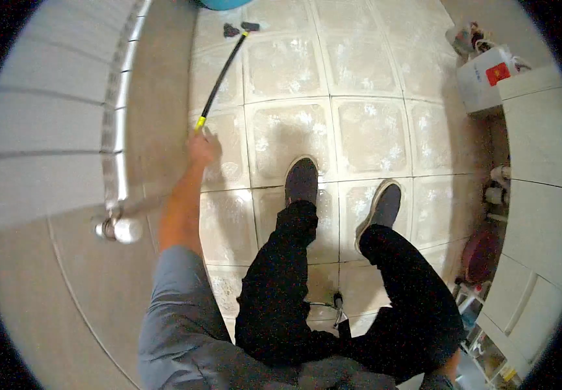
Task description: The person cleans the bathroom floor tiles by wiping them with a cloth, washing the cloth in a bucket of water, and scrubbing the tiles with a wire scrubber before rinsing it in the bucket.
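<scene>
My left hand [204, 148] reaches forward on the left, fingers closed around the yellow end of a long black pole [219, 83]. The pole slants away along the floor to a small dark head [250, 26], whose exact kind I cannot make out. Beside that head lies a dark clump [231, 30]. Of my right arm [451, 364], only a bit of skin shows by my right knee at the lower right edge; the hand itself is hidden.
Pale, wet-looking floor tiles [365, 140] stretch ahead of my shoes [302, 179]. A white radiator [119, 123] with a valve runs along the left wall. A blue tub edge [223, 3] shows at the top. White bag [485, 78], cabinet [534, 214] and maroon basin [480, 257] stand right.
</scene>
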